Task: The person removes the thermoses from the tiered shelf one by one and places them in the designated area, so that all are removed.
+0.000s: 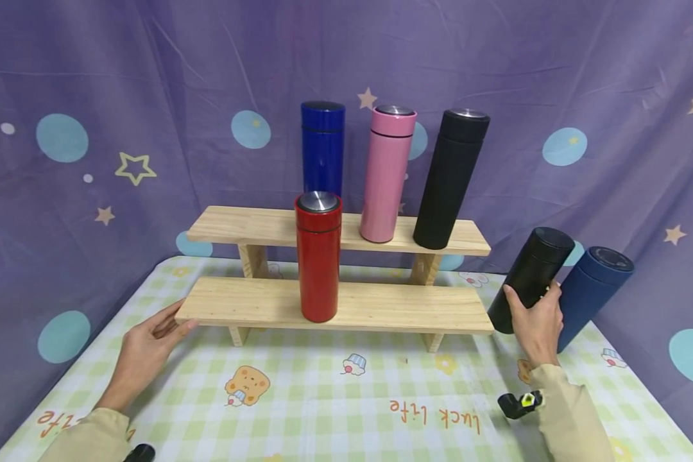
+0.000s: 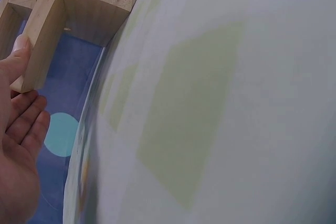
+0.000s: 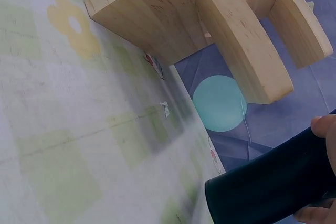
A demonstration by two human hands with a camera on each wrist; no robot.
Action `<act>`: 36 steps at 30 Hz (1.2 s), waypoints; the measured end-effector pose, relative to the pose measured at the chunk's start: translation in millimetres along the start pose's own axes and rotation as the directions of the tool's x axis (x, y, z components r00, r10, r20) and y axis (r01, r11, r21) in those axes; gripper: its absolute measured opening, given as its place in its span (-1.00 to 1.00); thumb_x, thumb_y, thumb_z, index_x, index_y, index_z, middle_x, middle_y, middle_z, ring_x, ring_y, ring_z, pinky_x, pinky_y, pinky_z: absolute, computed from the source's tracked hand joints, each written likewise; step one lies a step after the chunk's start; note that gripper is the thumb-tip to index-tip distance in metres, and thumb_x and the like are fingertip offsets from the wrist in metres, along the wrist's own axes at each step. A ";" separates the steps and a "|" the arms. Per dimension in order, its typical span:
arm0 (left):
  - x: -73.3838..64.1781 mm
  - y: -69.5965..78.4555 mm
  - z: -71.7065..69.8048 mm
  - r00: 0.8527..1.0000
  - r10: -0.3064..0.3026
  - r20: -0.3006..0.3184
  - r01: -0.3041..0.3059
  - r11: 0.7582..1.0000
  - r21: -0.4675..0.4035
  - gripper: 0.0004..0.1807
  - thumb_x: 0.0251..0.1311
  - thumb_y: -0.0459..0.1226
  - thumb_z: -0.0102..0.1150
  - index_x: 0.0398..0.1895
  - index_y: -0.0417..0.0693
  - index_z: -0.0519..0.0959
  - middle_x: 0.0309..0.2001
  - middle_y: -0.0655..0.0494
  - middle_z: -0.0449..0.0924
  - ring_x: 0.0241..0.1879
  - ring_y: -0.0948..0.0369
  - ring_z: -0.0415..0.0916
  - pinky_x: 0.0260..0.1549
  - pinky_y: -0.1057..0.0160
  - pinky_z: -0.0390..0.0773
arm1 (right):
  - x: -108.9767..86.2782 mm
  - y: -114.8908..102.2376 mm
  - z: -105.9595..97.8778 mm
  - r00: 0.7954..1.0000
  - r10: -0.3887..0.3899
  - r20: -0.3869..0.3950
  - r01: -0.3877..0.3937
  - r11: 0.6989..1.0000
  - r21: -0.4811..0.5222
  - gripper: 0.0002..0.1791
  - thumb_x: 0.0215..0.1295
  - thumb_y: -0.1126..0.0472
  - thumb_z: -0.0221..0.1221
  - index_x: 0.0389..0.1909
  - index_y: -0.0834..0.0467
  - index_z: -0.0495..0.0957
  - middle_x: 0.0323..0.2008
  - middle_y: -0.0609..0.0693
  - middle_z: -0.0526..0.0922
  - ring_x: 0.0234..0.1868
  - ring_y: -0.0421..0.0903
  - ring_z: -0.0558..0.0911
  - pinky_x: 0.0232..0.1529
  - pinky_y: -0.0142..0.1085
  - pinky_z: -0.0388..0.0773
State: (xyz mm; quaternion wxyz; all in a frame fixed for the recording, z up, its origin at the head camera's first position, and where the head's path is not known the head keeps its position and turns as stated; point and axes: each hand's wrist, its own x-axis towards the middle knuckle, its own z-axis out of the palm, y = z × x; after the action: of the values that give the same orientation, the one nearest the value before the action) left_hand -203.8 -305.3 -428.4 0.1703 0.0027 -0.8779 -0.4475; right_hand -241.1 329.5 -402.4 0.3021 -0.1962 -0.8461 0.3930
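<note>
At the left end of the lower board of a two-tier wooden shelf (image 1: 254, 301), my left hand (image 1: 144, 350) pinches the corner, thumb on the board and fingers beneath it. My right hand (image 1: 537, 324) grips a black thermos bottle (image 1: 528, 273), also seen in the right wrist view, around its lower body. Whether its base touches the table cannot be told. Close behind that hand stands a dark blue thermos bottle (image 1: 591, 292). A red thermos bottle (image 1: 319, 263) is upright on the lower board. The upper board carries a bright blue bottle (image 1: 322, 151), a pink bottle (image 1: 387, 176) and another black bottle (image 1: 453, 179).
A green-and-white checked cloth (image 1: 323, 398) with cartoon prints covers the table. Behind it hangs a purple curtain (image 1: 167, 83) with stars and teal dots. The red bottle hides the bright blue bottle's lower part in the head view.
</note>
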 end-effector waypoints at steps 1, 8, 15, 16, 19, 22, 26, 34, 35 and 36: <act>0.3 -0.3 0.3 1.000 0.001 -0.003 -0.001 1.000 0.003 -0.24 0.42 -0.01 0.30 0.51 -0.25 0.35 0.27 -0.44 0.46 0.23 -0.31 0.46 -0.21 0.72 0.47 | -0.3 0.0 -0.3 1.000 -0.002 -0.002 0.002 1.000 0.001 -0.02 0.43 -0.08 0.26 0.58 0.34 -0.02 0.36 0.51 0.33 0.33 0.48 0.40 0.29 0.38 0.34; 1.1 -1.0 0.9 1.000 0.009 -0.014 -0.008 1.000 0.022 -0.25 0.41 -0.01 0.32 0.50 -0.24 0.38 0.25 -0.41 0.49 0.19 -0.15 0.54 -0.20 0.72 0.47 | -4.3 1.2 -2.1 0.999 -0.037 -0.018 0.037 0.999 0.031 0.00 0.41 -0.08 0.31 0.59 0.33 0.00 0.35 0.51 0.36 0.29 0.48 0.44 0.24 0.36 0.42; 0.0 0.3 2.1 1.000 0.000 0.004 0.000 1.000 0.007 -0.24 0.43 0.00 0.29 0.51 -0.27 0.35 0.25 -0.46 0.47 0.22 -0.32 0.47 -0.24 0.73 0.47 | -9.6 1.6 -4.2 0.996 -0.074 -0.040 0.076 0.996 0.037 -0.02 0.38 -0.04 0.35 0.57 0.34 0.06 0.29 0.52 0.41 0.26 0.47 0.47 0.19 0.36 0.43; -0.1 0.4 2.2 1.000 -0.002 0.006 0.002 1.000 0.006 -0.24 0.43 0.01 0.29 0.51 -0.27 0.35 0.26 -0.46 0.47 0.22 -0.32 0.47 -0.25 0.73 0.47 | -10.0 1.1 -4.8 0.996 -0.079 -0.041 0.080 0.996 0.036 -0.02 0.38 -0.04 0.35 0.57 0.34 0.06 0.29 0.52 0.42 0.25 0.47 0.47 0.19 0.36 0.44; 0.0 0.8 1.3 1.000 -0.005 0.010 0.005 1.000 0.005 -0.23 0.43 0.01 0.29 0.51 -0.26 0.35 0.27 -0.47 0.45 0.23 -0.32 0.46 -0.24 0.73 0.46 | -10.2 -2.5 -6.7 0.994 -0.097 -0.046 0.099 0.994 0.043 -0.02 0.38 -0.04 0.36 0.57 0.34 0.07 0.29 0.51 0.42 0.27 0.46 0.47 0.20 0.36 0.43; 0.4 1.0 0.1 1.000 -0.008 0.013 0.008 1.000 0.004 -0.23 0.43 0.01 0.29 0.52 -0.25 0.35 0.27 -0.46 0.45 0.24 -0.32 0.45 -0.23 0.73 0.46 | -9.5 -7.2 -9.2 0.992 -0.118 -0.055 0.121 0.991 0.053 -0.03 0.38 -0.03 0.36 0.56 0.33 0.08 0.29 0.50 0.43 0.26 0.45 0.47 0.19 0.36 0.43; 0.7 0.9 -0.3 1.000 -0.012 0.014 0.012 1.000 0.005 -0.23 0.43 0.02 0.29 0.52 -0.24 0.35 0.27 -0.45 0.46 0.24 -0.32 0.45 -0.24 0.72 0.47 | -9.4 -13.0 -13.5 0.990 -0.129 -0.062 0.133 0.989 0.057 -0.05 0.38 -0.01 0.37 0.55 0.34 0.10 0.28 0.50 0.44 0.26 0.45 0.48 0.18 0.35 0.44; 0.3 0.7 -1.2 1.000 -0.008 0.007 0.008 1.000 0.017 -0.24 0.42 0.01 0.30 0.51 -0.24 0.35 0.25 -0.44 0.48 0.22 -0.31 0.47 -0.25 0.72 0.46 | -10.1 -24.9 -23.1 0.989 -0.137 -0.053 0.140 0.988 0.059 -0.06 0.40 0.00 0.35 0.56 0.31 0.08 0.33 0.45 0.42 0.30 0.40 0.48 0.22 0.34 0.46; 0.2 0.8 -1.4 1.000 -0.009 0.007 0.009 1.000 0.018 -0.24 0.42 0.01 0.30 0.51 -0.24 0.35 0.25 -0.44 0.48 0.22 -0.31 0.47 -0.25 0.73 0.46 | -10.2 -26.4 -24.4 0.988 -0.144 -0.055 0.147 0.987 0.061 -0.07 0.39 0.01 0.36 0.56 0.31 0.09 0.32 0.44 0.43 0.29 0.40 0.48 0.22 0.33 0.47; 0.2 1.0 -1.7 1.000 -0.011 0.008 0.011 1.000 0.020 -0.23 0.42 0.01 0.29 0.52 -0.23 0.35 0.25 -0.44 0.48 0.22 -0.31 0.46 -0.26 0.73 0.46 | -10.4 -28.0 -25.9 0.987 -0.152 -0.058 0.155 0.986 0.060 -0.07 0.39 0.02 0.36 0.56 0.31 0.09 0.31 0.44 0.44 0.28 0.39 0.50 0.20 0.33 0.48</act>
State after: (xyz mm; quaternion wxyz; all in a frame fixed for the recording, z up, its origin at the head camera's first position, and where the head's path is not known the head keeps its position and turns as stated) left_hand -203.3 -306.0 -426.7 0.1641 0.0075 -0.8829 -0.4399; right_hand -218.9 320.5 -371.0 0.3600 -0.1310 -0.8372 0.3903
